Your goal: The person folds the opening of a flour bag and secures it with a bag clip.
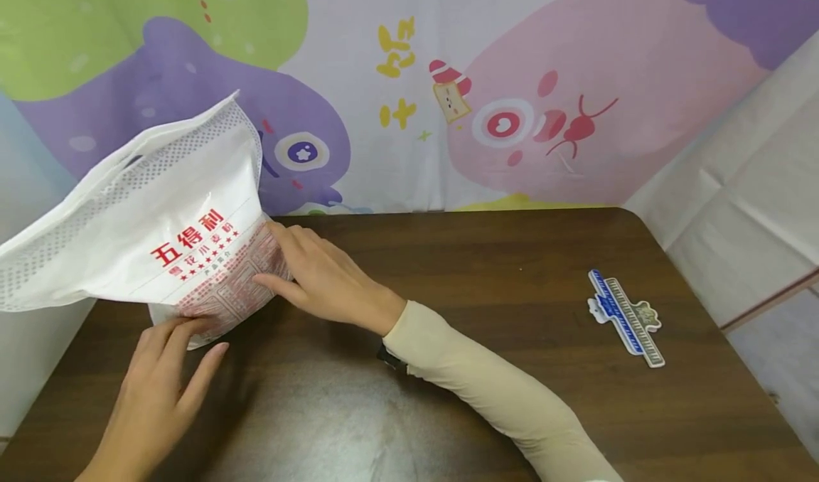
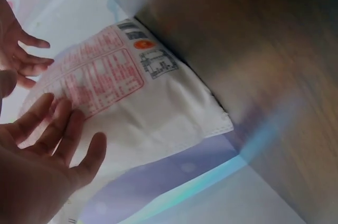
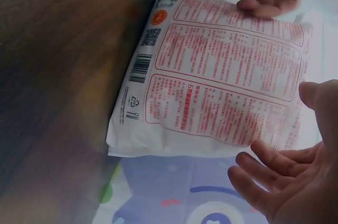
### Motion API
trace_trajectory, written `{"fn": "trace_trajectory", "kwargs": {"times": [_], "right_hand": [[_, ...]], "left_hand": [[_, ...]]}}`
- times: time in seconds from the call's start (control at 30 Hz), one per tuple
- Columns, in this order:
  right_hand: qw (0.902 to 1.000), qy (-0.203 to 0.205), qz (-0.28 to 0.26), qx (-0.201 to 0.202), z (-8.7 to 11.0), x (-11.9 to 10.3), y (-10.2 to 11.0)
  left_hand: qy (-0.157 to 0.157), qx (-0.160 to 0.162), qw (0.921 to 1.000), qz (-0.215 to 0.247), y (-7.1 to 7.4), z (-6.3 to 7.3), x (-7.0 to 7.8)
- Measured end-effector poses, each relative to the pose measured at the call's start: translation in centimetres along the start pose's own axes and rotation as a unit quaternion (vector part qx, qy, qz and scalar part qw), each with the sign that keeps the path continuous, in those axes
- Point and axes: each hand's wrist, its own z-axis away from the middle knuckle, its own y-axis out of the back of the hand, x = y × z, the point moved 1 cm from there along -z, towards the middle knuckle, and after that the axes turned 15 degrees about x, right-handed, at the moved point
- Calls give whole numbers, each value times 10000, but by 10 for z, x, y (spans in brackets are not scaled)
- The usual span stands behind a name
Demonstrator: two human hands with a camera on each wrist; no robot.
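Note:
A white flour bag (image 1: 198, 254) with red lettering stands upright on the table's left side, its wide upper part leaning over to the left. Red-framed text panels, a barcode and a QR code show on its face in the right wrist view. At the bag's right side my right hand (image 1: 329, 279) rests with lightly bent fingers, thumb apart in front. My left hand (image 1: 153, 386) touches the lower front left corner with its fingertips, thumb held away. In the left wrist view the relaxed fingers (image 2: 63, 123) overlap the printed panel. The bag's back is hidden.
Two long flat strips with cartoon cutout shapes, a blue-and-white one (image 1: 617, 315) and a grey-green one (image 1: 636, 322), lie side by side at the table's right. A printed cartoon cloth (image 1: 384, 162) hangs behind the brown table (image 1: 461, 311).

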Motion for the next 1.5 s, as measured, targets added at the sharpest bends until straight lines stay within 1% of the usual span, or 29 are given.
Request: {"fn": "trace_trajectory", "kwargs": {"times": [0.1, 0.2, 0.27, 0.33, 0.4, 0.47, 0.6, 0.7, 0.77, 0.87, 1.0, 1.07, 1.17, 1.23, 1.27, 1.33, 1.4, 1.47, 1.5], "right_hand": [[9993, -307, -183, -148, -4, 5, -5], [9938, -735, -689, -462, -10, 13, -13], [9862, -1008, -1157, -626, -14, 20, -20], [9763, -1262, -1622, -686, -18, 27, -26], [9674, -1453, -1945, -717, -20, 33, -31], [9614, -1534, -2176, -698, -22, 37, -34], [9587, -1534, -2288, -707, -25, 44, -35], [9582, -1471, -2350, -702, -28, 48, -33], [9561, -1452, -2445, -708, -29, 51, -33], [9471, -1511, -2697, -857, -31, 52, -34], [9326, -1685, -2951, -1213, -34, 51, -37], [9287, -1742, -2988, -1338, -37, 51, -40], [9232, -1778, -3117, -1380, -42, 53, -44], [9155, -1804, -3321, -1382, -44, 55, -47], [9103, -1823, -3447, -1388, -44, 56, -49], [8948, -1886, -3789, -1422, -44, 58, -54], [8807, -1998, -4017, -1518, -43, 61, -58], [8706, -2117, -4131, -1632, -43, 63, -60], [8682, -2151, -4145, -1680, -44, 64, -60]], "left_hand": [[95, 214, 9995, -195, 3, -1, -3], [179, 432, 9984, -329, 5, -2, -8], [190, 597, 9974, -363, 6, -4, -13], [231, 719, 9964, -377, 6, -6, -19], [276, 785, 9958, -386, 7, -7, -24], [320, 830, 9953, -373, 6, -8, -29], [379, 781, 9956, -342, 5, -11, -33], [564, 679, 9957, -290, 4, -15, -33], [726, 598, 9952, -281, 3, -17, -33], [1100, 468, 9925, -271, 2, -19, -32], [1664, 322, 9849, -341, 1, -20, -33], [1803, 275, 9827, -309, 1, -21, -35], [1680, 277, 9853, -118, -1, -27, -39], [1560, 269, 9874, 25, -3, -30, -42], [1528, 259, 9879, 69, -4, -32, -44], [1494, 210, 9885, 128, -7, -34, -47], [1437, 124, 9894, 188, -10, -36, -49], [1340, 71, 9905, 306, -13, -39, -51], [1263, 67, 9912, 404, -15, -41, -52]]}}
